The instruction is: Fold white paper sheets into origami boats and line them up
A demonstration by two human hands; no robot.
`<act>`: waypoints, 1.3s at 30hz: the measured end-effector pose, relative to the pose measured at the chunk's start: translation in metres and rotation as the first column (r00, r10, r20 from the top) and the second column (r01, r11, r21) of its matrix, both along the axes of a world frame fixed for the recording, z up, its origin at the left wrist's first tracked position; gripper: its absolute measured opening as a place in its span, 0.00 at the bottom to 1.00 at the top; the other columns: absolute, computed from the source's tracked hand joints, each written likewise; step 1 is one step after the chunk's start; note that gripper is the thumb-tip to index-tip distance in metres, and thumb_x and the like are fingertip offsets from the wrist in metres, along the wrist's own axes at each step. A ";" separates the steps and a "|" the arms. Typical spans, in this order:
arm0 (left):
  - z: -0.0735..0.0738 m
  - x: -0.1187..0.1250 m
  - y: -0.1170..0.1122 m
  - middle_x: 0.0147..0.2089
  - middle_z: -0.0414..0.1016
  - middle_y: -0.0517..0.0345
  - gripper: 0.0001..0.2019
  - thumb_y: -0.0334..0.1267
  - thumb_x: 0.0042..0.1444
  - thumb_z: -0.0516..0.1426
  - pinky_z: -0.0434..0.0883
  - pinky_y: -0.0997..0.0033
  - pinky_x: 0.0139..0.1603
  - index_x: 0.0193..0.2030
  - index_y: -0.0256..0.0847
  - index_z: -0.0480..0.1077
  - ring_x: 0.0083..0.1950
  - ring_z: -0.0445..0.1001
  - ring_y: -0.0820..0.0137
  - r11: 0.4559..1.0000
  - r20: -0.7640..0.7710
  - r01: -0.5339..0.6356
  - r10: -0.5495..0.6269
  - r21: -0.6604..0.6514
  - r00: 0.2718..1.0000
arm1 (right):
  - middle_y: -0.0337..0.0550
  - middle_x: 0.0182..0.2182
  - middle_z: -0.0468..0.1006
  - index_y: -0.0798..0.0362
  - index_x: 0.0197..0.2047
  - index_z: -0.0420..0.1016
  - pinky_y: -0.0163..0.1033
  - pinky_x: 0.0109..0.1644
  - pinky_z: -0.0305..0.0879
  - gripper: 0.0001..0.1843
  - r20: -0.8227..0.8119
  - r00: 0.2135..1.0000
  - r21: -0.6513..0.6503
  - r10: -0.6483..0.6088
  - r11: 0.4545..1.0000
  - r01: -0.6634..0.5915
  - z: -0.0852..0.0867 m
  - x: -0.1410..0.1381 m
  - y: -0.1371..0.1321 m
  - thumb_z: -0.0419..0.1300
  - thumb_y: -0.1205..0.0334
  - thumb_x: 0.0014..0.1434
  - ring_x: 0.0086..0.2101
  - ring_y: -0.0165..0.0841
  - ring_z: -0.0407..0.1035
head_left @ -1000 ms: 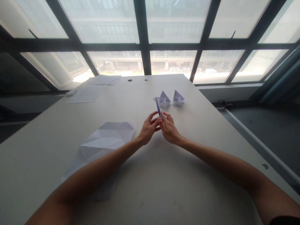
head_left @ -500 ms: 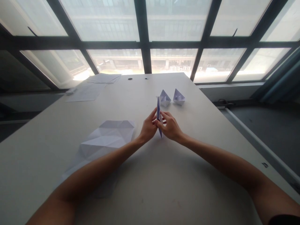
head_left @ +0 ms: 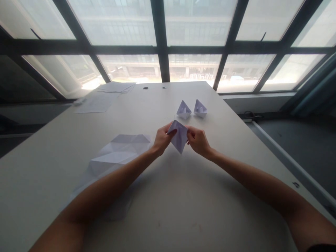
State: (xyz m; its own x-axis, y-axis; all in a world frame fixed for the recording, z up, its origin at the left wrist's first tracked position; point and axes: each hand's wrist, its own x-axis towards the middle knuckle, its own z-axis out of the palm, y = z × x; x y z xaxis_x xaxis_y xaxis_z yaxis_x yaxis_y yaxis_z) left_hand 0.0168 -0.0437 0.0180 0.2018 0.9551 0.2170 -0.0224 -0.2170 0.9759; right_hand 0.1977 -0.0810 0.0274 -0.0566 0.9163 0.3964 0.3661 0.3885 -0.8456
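Note:
A diamond-shaped piece of folded paper (head_left: 180,138) is held up above the table, one flat face towards me and a corner pointing down. My left hand (head_left: 163,139) pinches its left side, thumb lying across the front. At the right corner, my right hand (head_left: 197,140) grips the edge between curled fingers. Just beyond the hands stand two folded paper boats, one on the left (head_left: 184,110) and one on the right (head_left: 200,109). A creased, opened-out paper sheet (head_left: 120,154) lies left of my left forearm, which hides part of it.
Several loose paper sheets (head_left: 96,104) lie at the far left of the white table (head_left: 223,196). A dark round hole (head_left: 145,88) sits near its far edge. Large windows stand behind, and a dark curtain (head_left: 312,87) hangs at right.
The folded paper has turned from edge-on to show its flat diamond face. My hands have moved apart to its two sides. The boats and sheets stay where they were.

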 end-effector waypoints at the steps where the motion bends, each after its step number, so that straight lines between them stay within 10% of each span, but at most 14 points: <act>1: -0.001 0.000 0.000 0.35 0.80 0.52 0.21 0.50 0.52 0.66 0.73 0.70 0.34 0.43 0.33 0.79 0.36 0.76 0.63 1.000 -0.017 0.003 -0.003 -0.001 1.000 | 0.38 0.25 0.78 0.53 0.54 0.79 0.32 0.26 0.69 0.23 -0.035 0.999 -0.030 0.005 1.000 -0.006 -0.003 -0.003 0.000 0.52 0.65 0.60 0.23 0.31 0.72; 10: -0.003 -0.003 0.000 0.42 0.82 0.49 0.20 0.33 0.46 0.62 0.71 0.65 0.43 0.49 0.35 0.81 0.41 0.76 0.63 0.989 0.131 0.044 -0.025 -0.143 0.991 | 0.44 0.30 0.82 0.57 0.43 0.85 0.35 0.22 0.65 0.26 -0.371 0.927 -0.168 0.048 0.979 -0.118 -0.016 0.012 0.019 0.52 0.66 0.44 0.21 0.30 0.66; 18: 0.007 -0.013 -0.003 0.46 0.79 0.49 0.31 0.34 0.49 0.65 0.73 0.59 0.52 0.63 0.40 0.72 0.46 0.76 0.62 0.783 0.355 0.536 -0.426 -0.316 0.832 | 0.43 0.35 0.83 0.52 0.39 0.85 0.36 0.33 0.64 0.24 -0.272 0.958 0.035 0.096 0.995 -0.089 -0.027 0.033 0.023 0.51 0.69 0.45 0.34 0.35 0.72; 25: -0.012 -0.008 0.004 0.49 0.79 0.48 0.31 0.37 0.45 0.72 0.71 0.69 0.39 0.58 0.37 0.76 0.37 0.74 0.70 0.919 0.220 0.260 -0.199 -0.297 0.955 | 0.48 0.52 0.74 0.46 0.61 0.75 0.46 0.49 0.71 0.28 0.070 0.928 0.066 0.366 0.926 -0.371 -0.023 0.047 0.017 0.56 0.70 0.58 0.48 0.41 0.70; 29: -0.012 -0.008 0.002 0.52 0.79 0.45 0.31 0.41 0.47 0.71 0.73 0.67 0.42 0.58 0.37 0.75 0.43 0.76 0.64 0.967 0.110 0.184 -0.166 -0.178 0.980 | 0.48 0.67 0.60 0.39 0.66 0.68 0.61 0.66 0.54 0.30 0.449 0.844 0.104 0.295 0.920 -0.377 -0.015 0.052 0.009 0.63 0.62 0.61 0.65 0.50 0.52; 34: -0.010 -0.008 -0.004 0.47 0.81 0.49 0.20 0.40 0.52 0.65 0.73 0.64 0.45 0.52 0.37 0.78 0.42 0.77 0.63 0.993 -0.233 0.112 -0.118 -0.041 0.965 | 0.46 0.70 0.53 0.43 0.50 0.80 0.68 0.69 0.40 0.16 0.584 0.788 0.109 0.198 0.942 -0.317 -0.017 0.048 0.008 0.68 0.56 0.59 0.70 0.55 0.39; 39: -0.021 -0.006 -0.004 0.50 0.78 0.51 0.10 0.33 0.54 0.60 0.69 0.59 0.58 0.42 0.41 0.80 0.52 0.75 0.61 0.959 -0.470 0.165 -0.040 0.230 0.882 | 0.47 0.55 0.73 0.48 0.35 0.78 0.60 0.65 0.51 0.03 0.515 0.796 0.110 0.317 0.897 -0.428 -0.028 0.041 0.013 0.66 0.66 0.59 0.61 0.47 0.59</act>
